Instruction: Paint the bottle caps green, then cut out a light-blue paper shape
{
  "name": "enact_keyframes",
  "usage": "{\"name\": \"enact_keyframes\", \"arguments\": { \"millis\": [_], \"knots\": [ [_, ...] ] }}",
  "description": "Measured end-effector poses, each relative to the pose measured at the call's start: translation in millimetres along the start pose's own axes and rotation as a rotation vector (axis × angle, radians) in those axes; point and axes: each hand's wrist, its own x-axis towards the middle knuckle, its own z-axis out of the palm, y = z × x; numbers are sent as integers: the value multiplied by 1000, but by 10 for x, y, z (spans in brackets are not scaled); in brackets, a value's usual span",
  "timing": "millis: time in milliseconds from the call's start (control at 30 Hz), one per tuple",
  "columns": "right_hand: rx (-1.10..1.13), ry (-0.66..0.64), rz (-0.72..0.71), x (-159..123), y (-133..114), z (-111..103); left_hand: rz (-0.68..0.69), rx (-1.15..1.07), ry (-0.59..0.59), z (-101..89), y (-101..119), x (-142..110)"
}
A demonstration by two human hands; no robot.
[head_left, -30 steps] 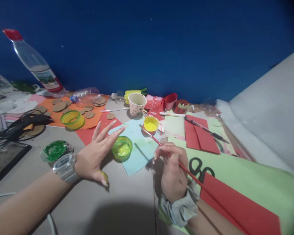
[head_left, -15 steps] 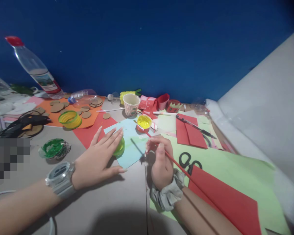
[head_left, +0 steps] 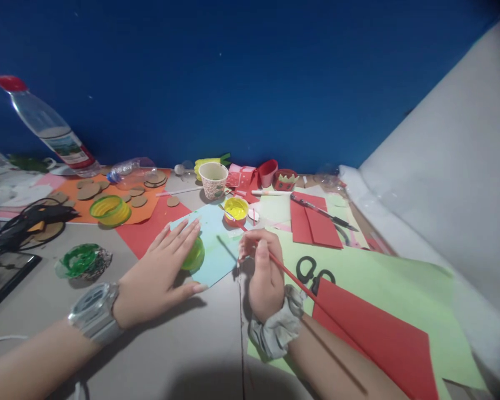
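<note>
My right hand is curled round the red paintbrush, thumb along the shaft; bristle end sits past my fingertips, up by the left side of the yellow paint cup; can't tell if it touches the rim; my left hand is flat, palm down, fingers straight, thumb out toward my right; those fingers partly hide a yellow-green dish on the blue paper; contact there unclear; paper cup stands beyond both hands, behind the paint; scissors just right of my right hand, blades hidden under red card; dish of green paint left of my left hand, yellow ring farther out from it.
</note>
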Motion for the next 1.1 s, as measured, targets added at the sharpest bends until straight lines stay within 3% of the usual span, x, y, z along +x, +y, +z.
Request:
{"name": "enact_keyframes", "arguments": {
  "millis": [100,233,500,633,733,900,1033,1100],
  "knots": [
    [64,-6,40,-6,-1,7,87,-160,-26,6,-181,-8],
    [150,-38,20,-18,-13,-3,127,-371,44,-10,-356,-34],
    [74,-391,31,-120,13,-114,124,-472,49,40,-404,-42],
    [17,-492,45,-122,10,-131,98,-482,27,24,-385,-41],
    [-19,-509,55,-104,6,-119,98,-475,29,21,-380,-32],
    [-21,-389,14,-101,-17,-98,93,-462,33,22,-387,-25],
    [-74,-535,23,-111,-28,-105,84,-456,24,12,-378,-27],
    [-83,-502,19,-107,-31,-107,75,-450,13,6,-372,-27]
  ]
}}
